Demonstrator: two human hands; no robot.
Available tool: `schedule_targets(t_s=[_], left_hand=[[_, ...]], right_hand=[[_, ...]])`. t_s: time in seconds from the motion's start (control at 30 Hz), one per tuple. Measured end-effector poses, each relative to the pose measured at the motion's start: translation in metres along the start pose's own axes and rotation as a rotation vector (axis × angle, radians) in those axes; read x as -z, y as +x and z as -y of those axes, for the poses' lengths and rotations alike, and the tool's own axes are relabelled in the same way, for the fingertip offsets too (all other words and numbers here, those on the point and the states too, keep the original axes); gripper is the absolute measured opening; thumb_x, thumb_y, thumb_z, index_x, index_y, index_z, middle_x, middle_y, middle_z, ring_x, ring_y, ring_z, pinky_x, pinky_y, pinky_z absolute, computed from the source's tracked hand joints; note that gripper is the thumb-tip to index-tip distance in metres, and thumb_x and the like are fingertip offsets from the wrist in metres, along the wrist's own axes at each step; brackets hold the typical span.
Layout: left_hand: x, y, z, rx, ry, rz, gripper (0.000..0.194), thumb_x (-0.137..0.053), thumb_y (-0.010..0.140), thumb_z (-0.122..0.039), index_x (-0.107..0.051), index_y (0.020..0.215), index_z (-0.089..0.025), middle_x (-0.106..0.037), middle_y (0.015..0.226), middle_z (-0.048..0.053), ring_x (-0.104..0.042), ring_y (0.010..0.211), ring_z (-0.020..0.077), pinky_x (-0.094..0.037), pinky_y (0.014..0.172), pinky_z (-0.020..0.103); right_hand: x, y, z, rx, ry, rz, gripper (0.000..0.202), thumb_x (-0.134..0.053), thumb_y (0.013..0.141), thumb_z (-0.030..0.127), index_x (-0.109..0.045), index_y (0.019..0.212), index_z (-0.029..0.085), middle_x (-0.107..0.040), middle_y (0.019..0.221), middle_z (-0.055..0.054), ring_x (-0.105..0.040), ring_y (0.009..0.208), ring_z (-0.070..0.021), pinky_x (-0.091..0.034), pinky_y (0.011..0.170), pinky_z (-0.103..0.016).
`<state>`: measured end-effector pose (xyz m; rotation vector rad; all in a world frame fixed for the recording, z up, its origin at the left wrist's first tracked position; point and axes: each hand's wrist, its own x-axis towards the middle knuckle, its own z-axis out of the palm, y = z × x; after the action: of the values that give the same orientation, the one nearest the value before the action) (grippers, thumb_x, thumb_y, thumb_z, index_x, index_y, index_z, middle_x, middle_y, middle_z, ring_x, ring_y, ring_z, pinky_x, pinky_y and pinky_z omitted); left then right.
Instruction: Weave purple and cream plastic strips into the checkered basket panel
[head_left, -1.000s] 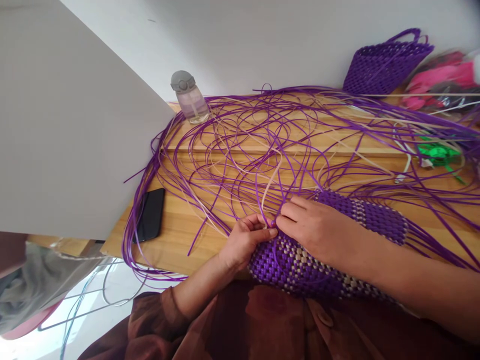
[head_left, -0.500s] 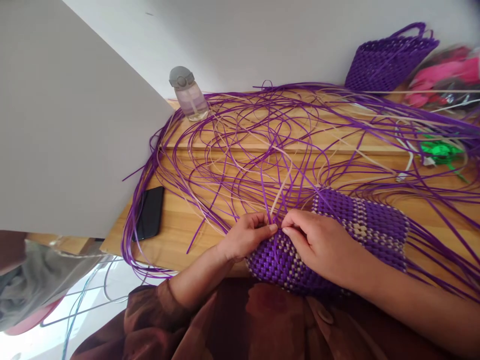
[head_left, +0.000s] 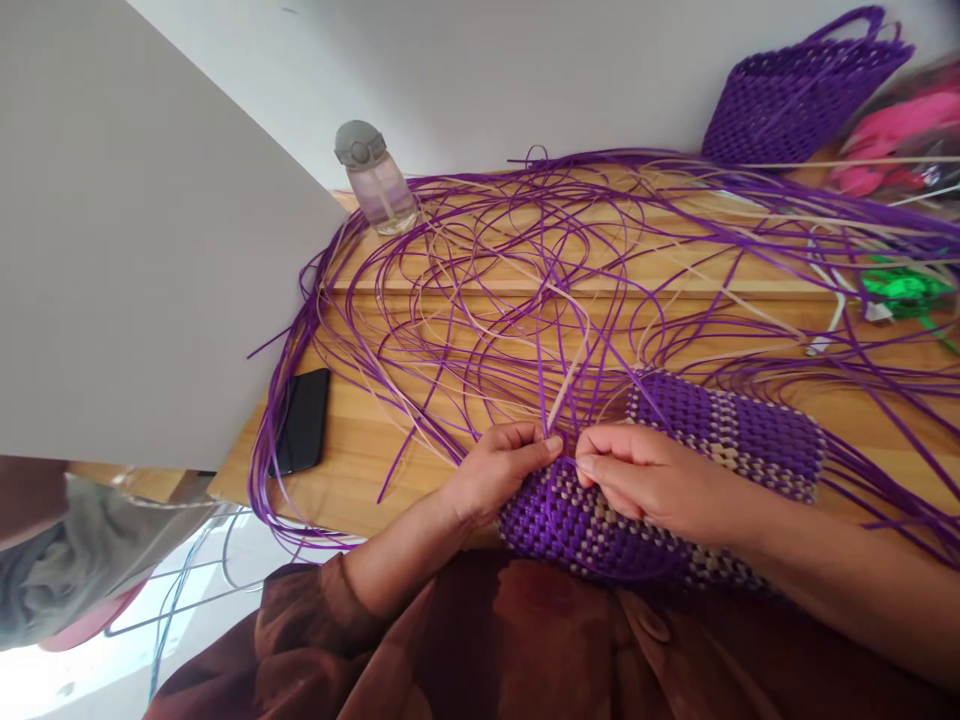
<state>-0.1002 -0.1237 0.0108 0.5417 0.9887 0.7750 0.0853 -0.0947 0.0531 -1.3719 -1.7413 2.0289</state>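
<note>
A purple-and-beige woven panel lies at the table's front edge against my clothing, its loose strips fanning away over the tabletop. My left hand is closed at its upper left edge, thumb against the forefinger, where purple strips and a beige strip stand up. Just to the right, my right hand pinches a thin purple strip close to the same edge. The fingertips of the two hands are a small gap apart. My right hand and forearm cover part of the panel's middle.
Long purple and beige strips tangle across the wooden table. A phone lies left, a water bottle stands at the back. A purple woven basket, pink bagged material and a green bundle are at right.
My right hand has shifted slightly right and down, drawing away from my left fingertips with the purple strip. My left hand keeps its place on the edge. The view has turned slightly.
</note>
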Motion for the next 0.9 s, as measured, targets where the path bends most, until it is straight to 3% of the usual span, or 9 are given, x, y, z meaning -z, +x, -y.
schedule_targets(t_s=[0.23, 0.43, 0.6, 0.67, 0.8, 0.9], left_hand=[[0.005, 0.002, 0.002, -0.064, 0.049, -0.059, 0.04, -0.087, 0.063, -0.041, -0.061, 0.076, -0.013, -0.06, 0.068, 0.0, -0.049, 0.057, 0.0079, -0.034, 0.058, 0.023], [0.007, 0.003, 0.004, -0.262, 0.486, -0.154, 0.035, -0.074, 0.078, -0.044, -0.056, 0.071, -0.015, -0.05, 0.066, -0.003, -0.04, 0.061, 0.009, -0.029, 0.058, 0.024], [0.006, 0.003, 0.0, -0.42, 0.739, -0.148, 0.029, -0.062, 0.087, -0.037, -0.057, 0.068, -0.016, -0.048, 0.068, -0.002, -0.042, 0.069, 0.0124, -0.032, 0.065, 0.026], [0.008, 0.006, 0.0, -0.388, 0.715, -0.092, 0.024, -0.062, 0.087, -0.036, -0.063, 0.074, -0.016, -0.054, 0.073, 0.0, -0.046, 0.073, 0.0136, -0.034, 0.068, 0.026], [0.015, 0.013, 0.002, -0.091, 0.373, 0.039, 0.031, -0.069, 0.081, -0.046, -0.068, 0.086, -0.015, -0.058, 0.071, -0.001, -0.046, 0.063, 0.0113, -0.033, 0.062, 0.025], [0.018, 0.011, 0.004, -0.045, 0.25, 0.026, 0.039, -0.074, 0.077, -0.052, -0.066, 0.084, -0.015, -0.056, 0.068, -0.002, -0.043, 0.058, 0.0088, -0.03, 0.059, 0.024]], right_hand=[[0.001, 0.004, -0.009, 0.017, -0.061, -0.019, 0.02, -0.045, 0.091, 0.037, -0.051, 0.083, 0.02, -0.041, 0.047, 0.008, -0.034, 0.043, -0.0099, -0.025, 0.045, -0.023], [0.0, 0.005, -0.012, 0.228, -0.51, -0.196, 0.023, -0.046, 0.091, 0.028, -0.05, 0.071, 0.019, -0.051, 0.061, 0.003, -0.046, 0.058, -0.0119, -0.03, 0.056, -0.026], [-0.002, 0.004, -0.014, 0.283, -0.612, -0.194, 0.02, -0.043, 0.094, 0.024, -0.052, 0.077, 0.019, -0.058, 0.07, 0.001, -0.053, 0.066, -0.014, -0.033, 0.063, -0.027], [-0.002, 0.003, -0.015, 0.306, -0.653, -0.189, 0.02, -0.041, 0.096, 0.024, -0.05, 0.079, 0.02, -0.057, 0.071, 0.0, -0.053, 0.066, -0.0142, -0.032, 0.063, -0.028], [0.002, 0.0, -0.017, 0.324, -0.698, -0.157, 0.022, -0.037, 0.099, 0.026, -0.046, 0.08, 0.021, -0.054, 0.07, 0.001, -0.05, 0.065, -0.0143, -0.03, 0.064, -0.029], [0.005, -0.001, -0.018, 0.312, -0.703, -0.147, 0.022, -0.036, 0.1, 0.026, -0.044, 0.079, 0.021, -0.053, 0.069, 0.002, -0.049, 0.065, -0.0142, -0.029, 0.064, -0.029]])
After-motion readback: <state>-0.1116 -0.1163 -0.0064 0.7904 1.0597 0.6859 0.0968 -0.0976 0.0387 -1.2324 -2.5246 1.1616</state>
